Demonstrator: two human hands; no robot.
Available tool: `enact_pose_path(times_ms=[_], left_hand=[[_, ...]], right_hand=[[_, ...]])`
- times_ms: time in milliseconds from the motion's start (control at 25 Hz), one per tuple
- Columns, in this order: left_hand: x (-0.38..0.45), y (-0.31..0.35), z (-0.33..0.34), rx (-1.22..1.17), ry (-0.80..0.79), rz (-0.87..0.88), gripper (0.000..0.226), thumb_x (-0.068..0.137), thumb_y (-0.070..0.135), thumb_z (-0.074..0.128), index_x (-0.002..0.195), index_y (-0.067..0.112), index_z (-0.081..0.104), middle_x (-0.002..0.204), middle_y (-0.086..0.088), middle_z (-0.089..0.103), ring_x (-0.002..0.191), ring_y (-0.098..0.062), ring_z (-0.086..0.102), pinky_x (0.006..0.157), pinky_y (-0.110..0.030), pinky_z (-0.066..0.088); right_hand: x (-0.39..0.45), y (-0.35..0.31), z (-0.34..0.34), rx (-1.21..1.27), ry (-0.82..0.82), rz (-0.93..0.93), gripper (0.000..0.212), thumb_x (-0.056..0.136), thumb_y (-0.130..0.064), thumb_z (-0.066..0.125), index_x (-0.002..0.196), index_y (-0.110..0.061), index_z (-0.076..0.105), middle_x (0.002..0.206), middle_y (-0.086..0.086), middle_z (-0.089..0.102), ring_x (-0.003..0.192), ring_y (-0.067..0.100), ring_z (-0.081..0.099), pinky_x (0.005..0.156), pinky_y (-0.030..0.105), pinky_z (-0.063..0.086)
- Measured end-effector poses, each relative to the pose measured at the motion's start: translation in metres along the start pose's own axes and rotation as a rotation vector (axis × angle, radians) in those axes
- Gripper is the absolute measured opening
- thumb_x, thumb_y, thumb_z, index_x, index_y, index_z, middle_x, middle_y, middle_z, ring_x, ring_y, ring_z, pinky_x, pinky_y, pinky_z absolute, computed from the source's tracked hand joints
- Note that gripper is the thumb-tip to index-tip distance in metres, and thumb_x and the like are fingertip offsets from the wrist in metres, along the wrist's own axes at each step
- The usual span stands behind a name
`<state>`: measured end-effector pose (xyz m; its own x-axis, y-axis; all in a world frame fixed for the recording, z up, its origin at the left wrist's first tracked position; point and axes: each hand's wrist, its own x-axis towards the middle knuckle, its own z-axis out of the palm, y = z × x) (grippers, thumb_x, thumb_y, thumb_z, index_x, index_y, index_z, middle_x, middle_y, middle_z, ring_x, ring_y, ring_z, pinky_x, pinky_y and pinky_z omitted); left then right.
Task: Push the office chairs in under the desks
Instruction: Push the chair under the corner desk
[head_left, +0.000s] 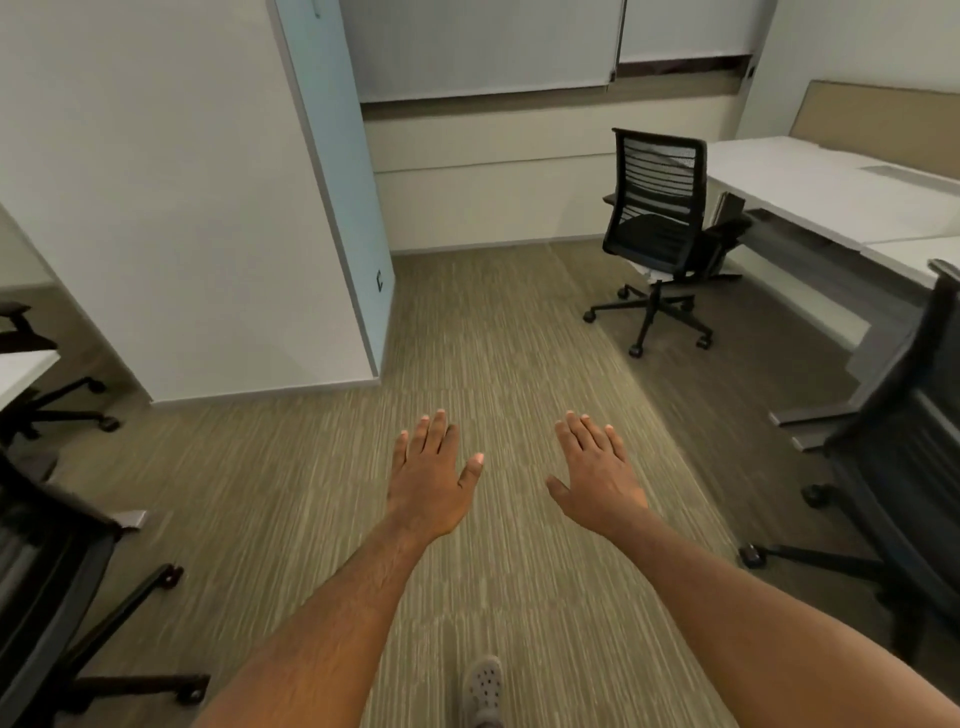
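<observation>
A black mesh-backed office chair (660, 228) stands on the carpet at the far right, pulled out and turned away from the white desk (810, 182). Another dark chair (904, 467) sits close on the right edge by the same desk. At the lower left is a third chair (47, 587), and a fourth chair (31, 384) sits partly under a desk (21, 369) at the left edge. My left hand (434, 478) and my right hand (597, 473) are stretched out over the carpet, palms down, fingers spread, touching nothing.
A white partition wall (182, 208) with a pale blue end panel juts into the room on the left. Striped carpet (493, 338) runs forward between the desks to a back wall with lowered blinds. My foot in a grey clog (484, 686) shows at the bottom.
</observation>
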<state>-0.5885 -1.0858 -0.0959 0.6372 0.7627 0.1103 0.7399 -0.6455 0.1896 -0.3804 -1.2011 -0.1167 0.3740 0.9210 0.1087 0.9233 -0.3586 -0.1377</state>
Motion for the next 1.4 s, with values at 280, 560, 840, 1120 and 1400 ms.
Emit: enact_pose_path(times_ms=[280,560,840,1120,1400], left_hand=[[0.219,-0.046,0.004,-0.035,-0.025,0.077,0.074,0.099,0.06,0.012,0.157,0.014,0.009,0.166,-0.003,-0.008,0.15,-0.017,-0.014,0.119,-0.041,-0.014],[0.398,-0.056,0.023,-0.021,-0.031,0.155,0.071,0.1,0.058,0.022,0.157,0.016,0.012,0.165,-0.002,-0.011,0.15,-0.017,-0.015,0.119,-0.038,-0.014],[0.61,-0.058,0.07,0.011,-0.076,0.18,0.07,0.101,0.054,0.029,0.157,0.015,0.012,0.165,-0.003,-0.012,0.15,-0.019,-0.015,0.12,-0.042,-0.012],[0.81,-0.046,0.083,0.027,-0.127,0.202,0.07,0.101,0.055,0.029,0.157,0.016,0.015,0.165,-0.004,-0.011,0.151,-0.02,-0.013,0.12,-0.042,-0.013],[0.995,-0.02,0.116,-0.002,-0.123,0.257,0.07,0.1,0.057,0.028,0.156,0.016,0.018,0.165,-0.003,-0.012,0.151,-0.02,-0.012,0.118,-0.042,-0.013]], right_hand=[[0.199,0.029,-0.008,-0.016,0.04,0.111,0.08,0.1,-0.048,0.042,0.158,-0.016,-0.002,0.167,0.004,-0.006,0.151,0.019,-0.013,0.12,0.04,-0.012],[0.345,0.072,0.007,0.014,0.04,0.188,0.079,0.099,-0.047,0.045,0.158,-0.017,0.001,0.167,0.003,-0.004,0.151,0.019,-0.011,0.115,0.037,-0.018],[0.538,0.153,0.05,0.055,0.024,0.244,0.079,0.1,-0.046,0.046,0.158,-0.016,0.002,0.167,0.004,-0.004,0.151,0.019,-0.011,0.118,0.039,-0.014],[0.726,0.23,0.041,0.049,0.001,0.267,0.08,0.099,-0.047,0.047,0.158,-0.018,0.003,0.167,0.003,-0.003,0.151,0.019,-0.01,0.114,0.038,-0.018],[0.854,0.311,0.049,0.031,0.003,0.361,0.08,0.098,-0.051,0.047,0.158,-0.019,0.005,0.167,0.003,-0.002,0.152,0.019,-0.008,0.117,0.039,-0.014]])
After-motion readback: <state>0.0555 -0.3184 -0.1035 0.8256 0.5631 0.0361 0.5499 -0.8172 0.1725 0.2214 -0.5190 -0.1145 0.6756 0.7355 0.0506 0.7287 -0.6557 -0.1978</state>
